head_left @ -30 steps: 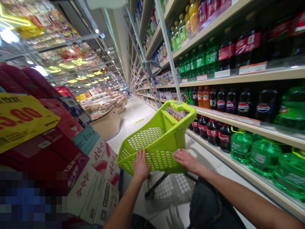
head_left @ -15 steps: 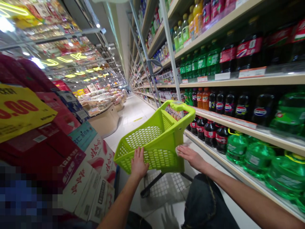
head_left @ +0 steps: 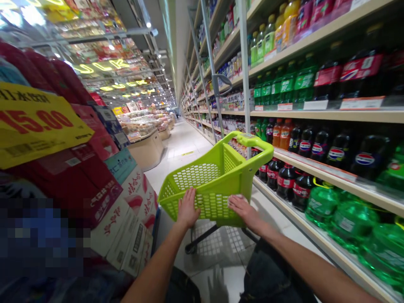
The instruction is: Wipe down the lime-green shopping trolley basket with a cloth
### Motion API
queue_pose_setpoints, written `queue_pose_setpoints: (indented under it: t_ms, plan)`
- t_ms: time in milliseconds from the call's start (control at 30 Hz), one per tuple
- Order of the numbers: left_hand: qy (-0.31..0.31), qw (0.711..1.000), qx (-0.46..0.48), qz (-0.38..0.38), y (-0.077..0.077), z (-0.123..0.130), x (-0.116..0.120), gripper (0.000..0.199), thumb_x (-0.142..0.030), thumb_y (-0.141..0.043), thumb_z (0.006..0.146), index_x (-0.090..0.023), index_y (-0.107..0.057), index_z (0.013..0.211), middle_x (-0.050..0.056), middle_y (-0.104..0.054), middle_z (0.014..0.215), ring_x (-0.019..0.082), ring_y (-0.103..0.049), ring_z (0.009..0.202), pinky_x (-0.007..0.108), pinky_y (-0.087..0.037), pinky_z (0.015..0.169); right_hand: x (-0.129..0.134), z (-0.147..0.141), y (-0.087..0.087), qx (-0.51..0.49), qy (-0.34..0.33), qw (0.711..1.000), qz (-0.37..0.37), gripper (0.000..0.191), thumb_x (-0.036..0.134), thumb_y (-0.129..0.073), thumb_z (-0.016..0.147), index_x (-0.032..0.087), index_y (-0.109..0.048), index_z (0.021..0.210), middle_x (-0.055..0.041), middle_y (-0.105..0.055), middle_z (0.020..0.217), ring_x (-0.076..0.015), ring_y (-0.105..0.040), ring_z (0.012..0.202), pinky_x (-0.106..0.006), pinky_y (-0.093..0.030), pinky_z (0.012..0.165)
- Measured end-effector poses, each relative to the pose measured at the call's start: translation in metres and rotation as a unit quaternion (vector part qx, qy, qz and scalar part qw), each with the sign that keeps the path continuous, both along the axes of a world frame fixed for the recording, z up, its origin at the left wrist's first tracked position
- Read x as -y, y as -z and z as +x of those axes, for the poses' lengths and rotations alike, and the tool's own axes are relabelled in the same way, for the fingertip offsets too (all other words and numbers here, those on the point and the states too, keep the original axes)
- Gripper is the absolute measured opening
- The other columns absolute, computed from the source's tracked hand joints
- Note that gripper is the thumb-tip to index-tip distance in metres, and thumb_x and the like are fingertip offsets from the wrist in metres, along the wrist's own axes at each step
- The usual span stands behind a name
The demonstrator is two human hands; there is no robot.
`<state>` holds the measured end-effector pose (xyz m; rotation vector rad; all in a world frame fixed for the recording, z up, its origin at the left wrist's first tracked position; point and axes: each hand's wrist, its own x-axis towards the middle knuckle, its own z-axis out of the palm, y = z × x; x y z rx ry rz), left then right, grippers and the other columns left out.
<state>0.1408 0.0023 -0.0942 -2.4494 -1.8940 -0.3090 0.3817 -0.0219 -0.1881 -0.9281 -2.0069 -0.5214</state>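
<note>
A lime-green plastic shopping cart with a perforated basket stands in front of me, its handle toward the right shelves. My left hand rests against the near side of the basket, fingertips over the top rim and thumb on the outside. My right hand presses on the same side, farther right, below the handle. Under its fingers a bit of white tissue shows; most of it is hidden by the hand. The cart's dark legs reach the floor below.
On the right, shelves hold soda bottles, with large green bottles at the bottom. Stacked drink cartons and a yellow price sign stand close on the left. A pale tiled aisle runs ahead past display bins.
My right hand has moved left along the basket side with the tissue, nearer my left hand. My left hand stays at the rim. The view has shifted slightly left.
</note>
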Motion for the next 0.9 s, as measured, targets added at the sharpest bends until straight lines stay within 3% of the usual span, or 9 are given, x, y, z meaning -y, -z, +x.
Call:
queue_pose_setpoints:
  t_ms: [133, 200, 267, 367, 433, 600, 667, 833, 900]
  plan:
    - [-0.076, 0.997, 0.009, 0.030, 0.009, -0.018, -0.004, 0.069, -0.019, -0.050, 0.072, -0.012, -0.022, 0.135, 0.014, -0.020, 0.144, 0.025, -0.016, 0.133, 0.051, -0.020, 0.104, -0.016, -0.027, -0.048, -0.075, -0.004, 0.997, 0.022, 0.038, 0.008, -0.033, 0.087, 0.020, -0.053, 0.117, -0.0072, -0.045, 0.131, -0.0180, -0.025, 0.129, -0.044, -0.032, 0.103]
    - [-0.075, 0.997, 0.003, 0.028, 0.012, -0.024, -0.004, 0.070, -0.018, -0.050, 0.071, -0.012, -0.021, 0.135, 0.014, -0.019, 0.145, 0.026, -0.014, 0.133, 0.053, -0.018, 0.104, -0.030, -0.035, -0.059, -0.082, -0.001, 0.996, 0.035, 0.039, 0.007, -0.033, 0.088, 0.020, -0.052, 0.118, -0.0067, -0.045, 0.131, -0.0175, -0.023, 0.130, -0.045, -0.030, 0.104]
    - [-0.063, 0.998, 0.004, 0.017, 0.012, -0.027, -0.003, 0.071, -0.017, -0.051, 0.070, -0.012, -0.021, 0.135, 0.013, -0.017, 0.145, 0.025, -0.013, 0.133, 0.053, -0.018, 0.105, -0.036, -0.041, -0.043, -0.047, -0.010, 0.998, 0.035, 0.037, 0.007, -0.032, 0.088, 0.020, -0.054, 0.115, -0.0067, -0.051, 0.126, -0.0164, -0.025, 0.129, -0.043, -0.035, 0.101]
    - [-0.046, 0.999, 0.012, 0.005, 0.011, -0.032, -0.003, 0.071, -0.016, -0.051, 0.070, -0.013, -0.023, 0.135, 0.012, -0.018, 0.145, 0.025, -0.014, 0.133, 0.052, -0.018, 0.105, -0.027, -0.050, 0.002, 0.027, -0.041, 0.999, 0.017, 0.033, 0.010, -0.033, 0.090, 0.017, -0.060, 0.106, -0.0077, -0.059, 0.115, -0.0161, -0.033, 0.125, -0.037, -0.044, 0.094]
    - [-0.043, 0.999, 0.016, 0.011, 0.011, -0.038, -0.004, 0.070, -0.016, -0.051, 0.070, -0.013, -0.024, 0.134, 0.012, -0.020, 0.144, 0.025, -0.015, 0.133, 0.053, -0.019, 0.104, -0.019, -0.060, 0.014, 0.045, -0.056, 0.997, 0.006, 0.032, 0.012, -0.033, 0.090, 0.016, -0.062, 0.103, -0.0079, -0.062, 0.111, -0.0159, -0.036, 0.124, -0.036, -0.046, 0.092]
    - [-0.080, 0.996, 0.015, 0.047, 0.018, -0.061, -0.006, 0.069, -0.014, -0.051, 0.069, -0.010, -0.027, 0.133, 0.015, -0.024, 0.143, 0.027, -0.019, 0.132, 0.052, -0.018, 0.105, -0.031, -0.102, -0.042, -0.013, -0.062, 0.998, 0.010, 0.034, 0.009, -0.033, 0.089, 0.017, -0.055, 0.114, -0.0081, -0.051, 0.126, -0.0174, -0.024, 0.130, -0.043, -0.033, 0.102]
    - [-0.063, 0.996, 0.010, 0.057, 0.020, -0.067, -0.006, 0.069, -0.013, -0.052, 0.067, -0.009, -0.028, 0.132, 0.015, -0.026, 0.142, 0.027, -0.020, 0.131, 0.051, -0.016, 0.106, -0.043, -0.113, -0.050, -0.024, -0.050, 0.998, 0.019, 0.034, 0.009, -0.034, 0.089, 0.016, -0.055, 0.115, -0.0084, -0.050, 0.127, -0.0188, -0.022, 0.130, -0.045, -0.032, 0.102]
    - [-0.026, 0.998, 0.016, 0.050, 0.021, -0.085, -0.009, 0.067, -0.013, -0.050, 0.068, -0.010, -0.028, 0.132, 0.014, -0.029, 0.141, 0.026, -0.023, 0.131, 0.050, -0.019, 0.105, -0.043, -0.122, 0.012, 0.056, -0.090, 0.994, -0.006, 0.027, 0.013, -0.038, 0.089, 0.015, -0.059, 0.106, -0.0091, -0.059, 0.116, -0.0191, -0.036, 0.124, -0.042, -0.043, 0.093]
    - [-0.045, 0.997, 0.025, 0.056, 0.023, -0.096, -0.011, 0.066, -0.013, -0.048, 0.069, -0.010, -0.028, 0.132, 0.015, -0.029, 0.140, 0.026, -0.024, 0.130, 0.050, -0.021, 0.104, -0.038, -0.131, 0.020, 0.054, -0.102, 0.993, -0.013, 0.027, 0.014, -0.038, 0.089, 0.015, -0.060, 0.105, -0.0093, -0.060, 0.115, -0.0185, -0.035, 0.125, -0.040, -0.044, 0.092]
